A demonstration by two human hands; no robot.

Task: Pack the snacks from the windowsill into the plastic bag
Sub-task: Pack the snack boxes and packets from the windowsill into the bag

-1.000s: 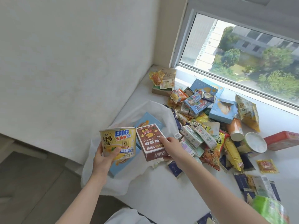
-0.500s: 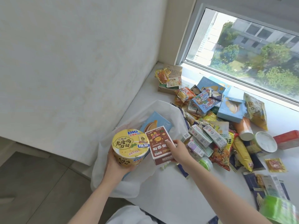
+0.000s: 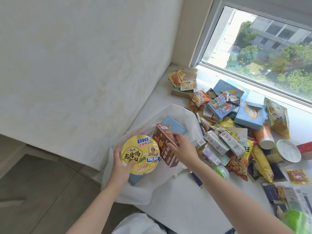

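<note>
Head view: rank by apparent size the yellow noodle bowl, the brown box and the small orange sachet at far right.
1. Yellow noodle bowl, in the left hand
2. Brown box, in the right hand; partly covered, so nearly alike
3. Orange sachet, clearly smallest

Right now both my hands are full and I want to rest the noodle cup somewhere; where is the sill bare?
Bare windowsill lies near you, between the plastic bag and your right forearm. A thinner strip runs under the window frame. The snack pile right of the bag is crowded.

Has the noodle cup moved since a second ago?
Yes. The noodle cup has tipped lid-up and gone lower, into the mouth of the bag.
</note>
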